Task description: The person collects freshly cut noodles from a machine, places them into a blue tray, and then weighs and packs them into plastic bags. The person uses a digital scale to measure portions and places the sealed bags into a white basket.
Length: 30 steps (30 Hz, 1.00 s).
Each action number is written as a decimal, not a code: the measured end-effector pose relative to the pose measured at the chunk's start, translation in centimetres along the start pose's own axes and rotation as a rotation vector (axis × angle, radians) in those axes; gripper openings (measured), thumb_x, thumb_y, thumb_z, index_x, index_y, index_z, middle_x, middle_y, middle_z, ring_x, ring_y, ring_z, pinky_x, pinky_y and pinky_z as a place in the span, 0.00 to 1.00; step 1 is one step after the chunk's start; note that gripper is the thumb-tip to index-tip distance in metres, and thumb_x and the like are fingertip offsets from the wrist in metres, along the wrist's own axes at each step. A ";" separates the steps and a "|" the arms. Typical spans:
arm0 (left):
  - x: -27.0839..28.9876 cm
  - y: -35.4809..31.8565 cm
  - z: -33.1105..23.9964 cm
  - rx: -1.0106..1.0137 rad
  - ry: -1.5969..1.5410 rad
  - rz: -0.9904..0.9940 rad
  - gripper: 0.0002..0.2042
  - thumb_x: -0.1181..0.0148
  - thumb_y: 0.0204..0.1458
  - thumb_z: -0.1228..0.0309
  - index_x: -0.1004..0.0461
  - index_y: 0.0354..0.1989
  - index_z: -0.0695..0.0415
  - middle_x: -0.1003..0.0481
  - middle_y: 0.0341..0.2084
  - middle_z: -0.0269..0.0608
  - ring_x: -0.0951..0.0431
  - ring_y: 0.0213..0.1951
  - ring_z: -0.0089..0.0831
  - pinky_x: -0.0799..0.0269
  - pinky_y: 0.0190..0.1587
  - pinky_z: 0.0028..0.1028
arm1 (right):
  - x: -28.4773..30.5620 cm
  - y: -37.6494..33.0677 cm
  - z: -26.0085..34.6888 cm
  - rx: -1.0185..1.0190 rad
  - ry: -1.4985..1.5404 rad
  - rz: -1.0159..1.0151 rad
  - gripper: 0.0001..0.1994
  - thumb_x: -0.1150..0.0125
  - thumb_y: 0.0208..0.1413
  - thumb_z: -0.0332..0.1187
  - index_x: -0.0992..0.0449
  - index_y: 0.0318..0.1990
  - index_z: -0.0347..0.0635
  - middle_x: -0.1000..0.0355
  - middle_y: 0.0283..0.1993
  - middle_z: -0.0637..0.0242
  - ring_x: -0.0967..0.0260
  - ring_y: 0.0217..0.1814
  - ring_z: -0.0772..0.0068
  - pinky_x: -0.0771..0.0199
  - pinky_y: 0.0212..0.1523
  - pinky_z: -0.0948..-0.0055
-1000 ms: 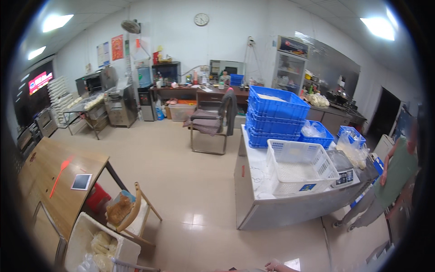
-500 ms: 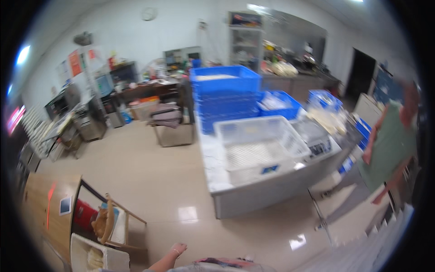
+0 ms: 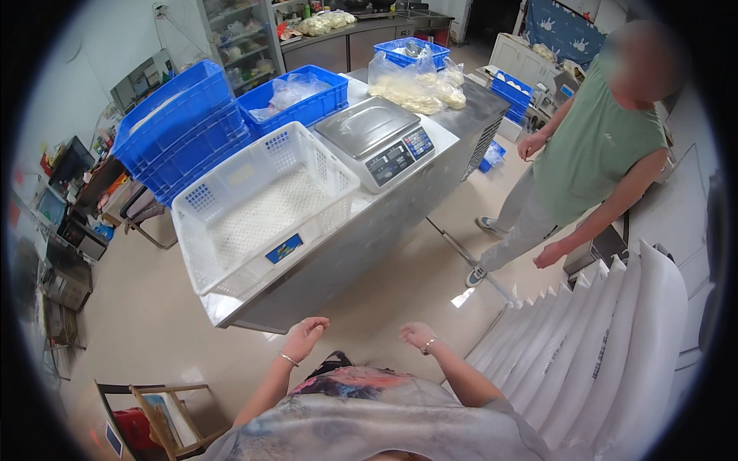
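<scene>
My left hand point(image 3: 306, 338), with a bracelet at the wrist, is raised in front of my body, its fingers loosely bent and apart, with nothing in them. Level with it, my right hand point(image 3: 417, 336) also wears a bracelet; its fingers are slack and it holds nothing. Neither hand touches the metal table point(image 3: 307, 288) ahead. Nearest to them on that table is a white perforated plastic crate point(image 3: 265, 211), with no goods visible inside. To its right sits a digital scale point(image 3: 377, 142) with a bare metal pan.
Stacked blue crates point(image 3: 181, 131), another blue crate point(image 3: 296, 96) with plastic bags and bags of pale food point(image 3: 419, 88) cover the table's far part. A person in a green top point(image 3: 600, 146) stands at the right. White stacked sacks point(image 3: 584, 353) flank my right; a wooden chair point(image 3: 169, 415) is lower left.
My view has swung to the right and down, closer to the table. Both my hands now show, where only the left did before. The person in green is now fully in view.
</scene>
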State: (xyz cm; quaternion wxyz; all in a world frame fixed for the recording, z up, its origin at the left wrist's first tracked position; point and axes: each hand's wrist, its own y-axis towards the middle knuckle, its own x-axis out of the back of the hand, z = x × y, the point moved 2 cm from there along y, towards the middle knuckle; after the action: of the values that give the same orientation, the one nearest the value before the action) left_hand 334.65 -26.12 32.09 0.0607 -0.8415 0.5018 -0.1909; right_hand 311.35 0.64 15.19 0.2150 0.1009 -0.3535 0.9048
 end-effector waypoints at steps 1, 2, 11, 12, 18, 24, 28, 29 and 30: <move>0.3 1.0 -2.0 -0.032 0.015 0.008 0.14 0.49 0.59 0.72 0.26 0.50 0.64 0.22 0.42 0.38 0.24 0.46 0.25 0.32 0.53 0.24 | 0.8 0.9 2.1 0.045 0.017 0.024 0.17 0.48 0.51 0.27 0.23 0.49 0.37 0.21 0.42 0.57 0.22 0.41 0.65 0.23 0.45 0.69; 0.5 2.0 -3.7 -0.040 0.040 0.015 0.14 0.49 0.59 0.73 0.27 0.51 0.64 0.22 0.42 0.38 0.24 0.47 0.25 0.32 0.54 0.24 | 1.6 1.9 3.9 0.067 0.035 0.048 0.18 0.51 0.50 0.24 0.25 0.50 0.34 0.21 0.42 0.57 0.22 0.42 0.66 0.22 0.45 0.70; 5.6 14.7 -15.6 -0.231 -0.374 -0.119 0.13 0.51 0.60 0.75 0.27 0.51 0.65 0.23 0.44 0.40 0.26 0.50 0.26 0.34 0.56 0.27 | 13.5 12.9 12.9 0.104 -0.034 0.068 0.20 0.55 0.50 0.19 0.26 0.50 0.30 0.22 0.41 0.54 0.22 0.42 0.66 0.21 0.47 0.70; 6.0 16.4 -16.8 -0.242 -0.391 -0.128 0.13 0.52 0.60 0.75 0.27 0.50 0.65 0.23 0.44 0.41 0.26 0.50 0.27 0.34 0.56 0.27 | 15.2 13.6 13.2 0.104 -0.098 0.048 0.19 0.56 0.50 0.19 0.26 0.51 0.30 0.22 0.41 0.54 0.22 0.42 0.66 0.21 0.46 0.70; 7.5 22.9 -23.5 -0.279 -0.341 -0.148 0.12 0.54 0.58 0.78 0.27 0.47 0.67 0.23 0.41 0.42 0.25 0.47 0.29 0.33 0.55 0.29 | 25.0 17.2 14.1 -0.005 0.265 -0.183 0.15 0.55 0.53 0.18 0.23 0.46 0.31 0.22 0.40 0.56 0.22 0.39 0.69 0.22 0.42 0.73; 6.8 27.9 -25.9 -0.227 -0.236 -0.552 0.12 0.56 0.56 0.80 0.27 0.43 0.67 0.24 0.38 0.43 0.25 0.43 0.30 0.32 0.53 0.29 | 39.9 27.2 14.5 0.140 0.333 -0.333 0.14 0.53 0.53 0.18 0.23 0.44 0.32 0.22 0.36 0.60 0.23 0.35 0.72 0.23 0.35 0.77; 2.7 33.0 -28.8 -0.274 -0.367 -0.786 0.10 0.56 0.56 0.80 0.27 0.41 0.66 0.25 0.36 0.45 0.26 0.42 0.31 0.32 0.54 0.31 | 55.9 38.5 19.4 0.284 0.119 -0.584 0.08 0.48 0.52 0.21 0.22 0.37 0.35 0.22 0.31 0.63 0.25 0.30 0.75 0.25 0.32 0.76; 1.5 34.8 -29.9 -0.277 -0.365 -0.772 0.10 0.55 0.57 0.78 0.28 0.42 0.66 0.26 0.37 0.44 0.26 0.42 0.31 0.33 0.55 0.31 | 59.6 40.9 21.2 0.236 -0.094 -0.680 0.07 0.46 0.52 0.23 0.22 0.36 0.36 0.22 0.30 0.64 0.25 0.30 0.76 0.25 0.32 0.75; 0.3 36.4 -31.1 -0.282 -0.379 -0.756 0.10 0.54 0.59 0.75 0.29 0.43 0.67 0.26 0.37 0.44 0.27 0.43 0.31 0.34 0.56 0.30 | 62.9 43.1 23.0 0.298 -0.135 -0.777 0.07 0.45 0.53 0.27 0.22 0.37 0.38 0.22 0.31 0.60 0.24 0.32 0.68 0.25 0.36 0.71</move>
State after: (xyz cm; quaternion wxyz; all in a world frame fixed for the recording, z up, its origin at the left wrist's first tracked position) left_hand 292.94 -41.40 50.07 -0.0380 -0.9860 0.1599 0.0284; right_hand 236.39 -23.38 27.31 0.4994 0.3157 -0.1678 0.7891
